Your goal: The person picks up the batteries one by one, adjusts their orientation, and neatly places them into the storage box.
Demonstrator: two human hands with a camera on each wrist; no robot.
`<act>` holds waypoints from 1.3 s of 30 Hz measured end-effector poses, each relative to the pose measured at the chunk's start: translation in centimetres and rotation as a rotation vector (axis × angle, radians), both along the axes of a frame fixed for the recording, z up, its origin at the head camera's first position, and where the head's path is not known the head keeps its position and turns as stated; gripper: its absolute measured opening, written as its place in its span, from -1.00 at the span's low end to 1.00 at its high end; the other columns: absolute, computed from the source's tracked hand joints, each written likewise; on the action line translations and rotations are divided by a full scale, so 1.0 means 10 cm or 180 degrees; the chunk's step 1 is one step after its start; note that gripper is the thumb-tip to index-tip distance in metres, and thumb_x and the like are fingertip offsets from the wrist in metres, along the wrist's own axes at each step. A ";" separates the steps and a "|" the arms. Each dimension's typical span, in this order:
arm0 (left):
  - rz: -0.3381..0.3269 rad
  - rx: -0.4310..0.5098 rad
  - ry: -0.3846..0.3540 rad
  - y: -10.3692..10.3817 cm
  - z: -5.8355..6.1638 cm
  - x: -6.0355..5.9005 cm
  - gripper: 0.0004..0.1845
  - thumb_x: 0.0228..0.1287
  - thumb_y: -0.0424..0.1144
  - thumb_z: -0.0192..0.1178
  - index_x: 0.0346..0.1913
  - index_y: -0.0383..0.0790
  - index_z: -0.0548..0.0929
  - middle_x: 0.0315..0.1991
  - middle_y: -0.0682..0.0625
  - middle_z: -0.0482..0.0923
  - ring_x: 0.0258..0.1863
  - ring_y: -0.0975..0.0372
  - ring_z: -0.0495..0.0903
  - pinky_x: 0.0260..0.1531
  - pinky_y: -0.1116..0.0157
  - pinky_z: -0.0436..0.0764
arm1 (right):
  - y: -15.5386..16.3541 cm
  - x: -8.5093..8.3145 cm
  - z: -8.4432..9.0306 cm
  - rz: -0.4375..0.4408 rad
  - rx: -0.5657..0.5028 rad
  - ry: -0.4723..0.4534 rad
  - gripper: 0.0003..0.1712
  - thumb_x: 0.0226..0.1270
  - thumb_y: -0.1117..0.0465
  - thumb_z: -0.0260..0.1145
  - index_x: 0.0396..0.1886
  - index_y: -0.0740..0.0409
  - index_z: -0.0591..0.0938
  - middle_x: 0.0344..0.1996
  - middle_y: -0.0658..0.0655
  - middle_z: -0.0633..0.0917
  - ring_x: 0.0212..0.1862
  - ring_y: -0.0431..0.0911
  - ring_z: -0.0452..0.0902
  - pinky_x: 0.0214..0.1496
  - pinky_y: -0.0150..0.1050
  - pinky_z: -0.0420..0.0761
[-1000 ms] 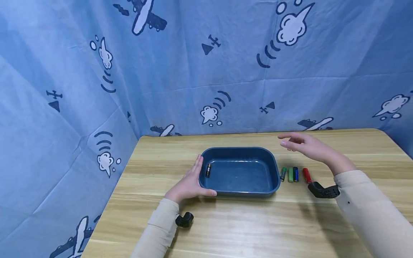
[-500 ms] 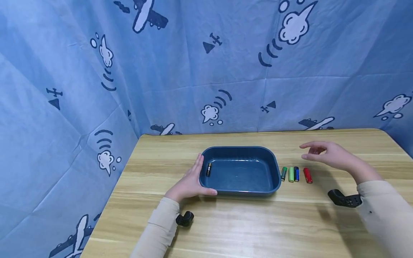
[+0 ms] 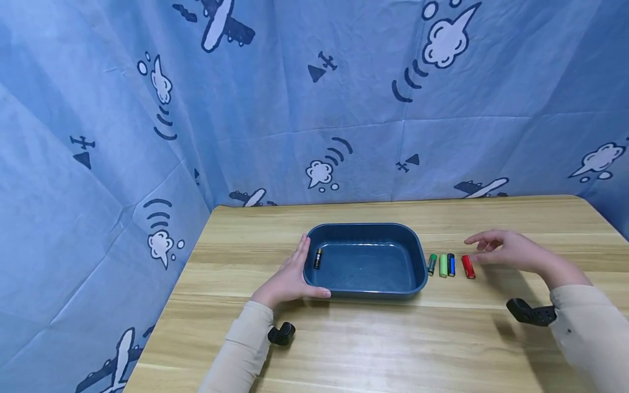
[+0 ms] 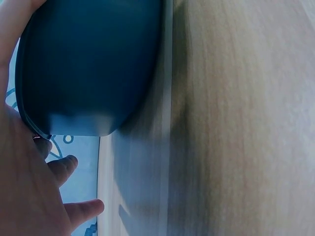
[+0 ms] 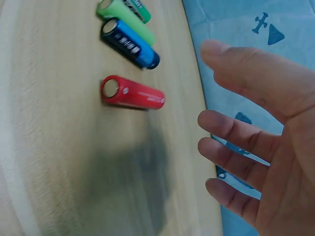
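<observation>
My left hand (image 3: 287, 278) rests against the left end of a dark blue plastic bin (image 3: 366, 292), fingers along its side and thumb at the near rim. A black battery (image 3: 318, 258) with a gold end lies inside at the left. Above the table to the right, my right hand (image 3: 508, 250) hovers with fingers apart and nothing between them. Closest to it lies a red battery (image 5: 133, 92), just beyond the thumb. Left of that one are a blue and black battery (image 5: 130, 43), a light green battery (image 3: 444, 266) and a dark green battery (image 3: 432, 265) beside the bin.
The wooden table (image 3: 373, 349) carries everything. Behind it and along the left hangs a blue curtain (image 3: 275, 109) printed with planes and clouds. A black wrist device (image 3: 282, 334) sits at the left wrist, another wrist device (image 3: 530, 313) at the right.
My right hand has moved right and nearer to me, from over the table by the bin's far right corner to beside the red battery. The left hand and bin stay put.
</observation>
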State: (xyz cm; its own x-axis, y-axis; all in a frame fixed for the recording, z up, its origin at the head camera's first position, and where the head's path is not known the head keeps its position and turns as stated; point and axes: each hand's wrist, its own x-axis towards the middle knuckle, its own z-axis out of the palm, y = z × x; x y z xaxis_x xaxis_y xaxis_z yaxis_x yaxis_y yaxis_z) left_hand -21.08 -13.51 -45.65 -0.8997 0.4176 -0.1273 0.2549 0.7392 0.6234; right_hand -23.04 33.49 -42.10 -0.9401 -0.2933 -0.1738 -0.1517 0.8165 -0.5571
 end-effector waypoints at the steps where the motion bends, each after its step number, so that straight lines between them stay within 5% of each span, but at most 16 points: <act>1: 0.0000 0.0001 -0.0003 0.00 0.00 0.00 0.40 -0.29 0.38 0.35 0.45 0.04 -0.41 0.46 0.12 -0.51 0.42 0.16 -0.25 0.32 0.00 -0.09 | 0.01 0.00 -0.02 0.0007 -0.0015 -0.0001 -0.39 0.08 0.02 0.41 0.06 0.30 0.54 -0.20 0.20 0.57 -0.20 0.00 0.42 -0.28 -0.19 0.48; 8: -0.0004 0.0015 -0.0008 0.00 -0.01 -0.01 0.39 -0.27 0.37 0.35 0.45 0.06 -0.42 0.46 0.12 -0.51 0.42 0.15 -0.24 0.32 -0.02 -0.10 | 0.06 -0.01 -0.19 0.0039 -0.0058 0.0050 -0.37 -0.02 0.04 0.47 0.01 0.30 0.55 -0.22 0.24 0.55 -0.21 0.02 0.41 -0.29 -0.17 0.47; 17: 0.0021 0.0048 -0.0038 0.00 -0.01 0.00 0.40 -0.29 0.38 0.36 0.45 0.08 -0.42 0.43 0.28 -0.57 0.42 0.18 -0.24 0.32 -0.01 -0.10 | 0.04 0.03 -0.31 0.0122 -0.0109 0.0031 -0.23 -0.12 0.02 0.52 0.06 0.36 0.51 -0.11 0.42 0.50 -0.09 0.28 0.41 -0.09 0.20 0.43; 22: 0.0023 0.0050 -0.0026 0.00 -0.01 0.00 0.39 -0.28 0.35 0.37 0.45 0.07 -0.41 0.46 0.17 -0.52 0.42 0.17 -0.24 0.32 -0.01 -0.09 | 0.04 0.07 -0.35 0.0152 -0.0103 0.0098 -0.16 -0.19 0.00 0.55 0.09 0.36 0.50 -0.08 0.45 0.45 -0.04 0.34 0.37 -0.05 0.28 0.37; 39: 0.0040 0.0023 -0.0021 0.00 -0.02 0.00 0.39 -0.28 0.35 0.37 0.45 0.08 -0.41 0.46 0.16 -0.52 0.42 0.13 -0.22 0.30 -0.04 -0.06 | 0.02 0.09 -0.40 0.0104 0.0136 0.0201 -0.08 -0.26 -0.04 0.57 0.10 0.36 0.48 -0.09 0.38 0.42 -0.08 0.23 0.26 -0.18 0.09 0.39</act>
State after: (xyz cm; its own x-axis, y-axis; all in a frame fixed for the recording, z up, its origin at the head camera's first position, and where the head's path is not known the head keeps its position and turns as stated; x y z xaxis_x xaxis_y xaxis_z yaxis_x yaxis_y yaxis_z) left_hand -21.09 -13.53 -45.88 -0.9040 0.4072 -0.1303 0.2415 0.7378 0.6304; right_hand -22.13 33.68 -46.13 -0.9396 -0.3176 -0.1274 -0.2125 0.8334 -0.5102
